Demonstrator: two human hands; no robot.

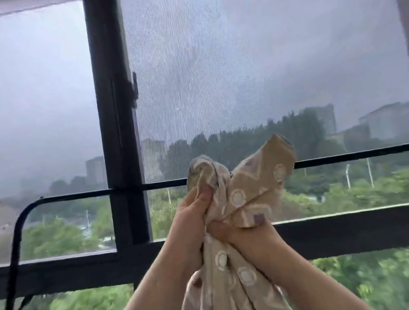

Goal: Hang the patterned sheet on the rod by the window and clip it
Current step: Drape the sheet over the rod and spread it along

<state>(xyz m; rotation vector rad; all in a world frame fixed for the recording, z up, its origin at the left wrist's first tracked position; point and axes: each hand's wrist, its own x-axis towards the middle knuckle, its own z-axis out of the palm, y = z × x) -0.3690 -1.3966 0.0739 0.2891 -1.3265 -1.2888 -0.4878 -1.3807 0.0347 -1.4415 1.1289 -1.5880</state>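
I count one bunched beige white-ringed sheet [249, 190], left grip [193, 216] and right grip [237, 233] both clamped on it; one thin black rod [73, 196] behind.

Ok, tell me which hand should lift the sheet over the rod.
Left, probably. The left hand grips the top bunch of the sheet, right up at the rod. The right hand grips lower down, below the rod, and looks better suited to steadying the hanging part.
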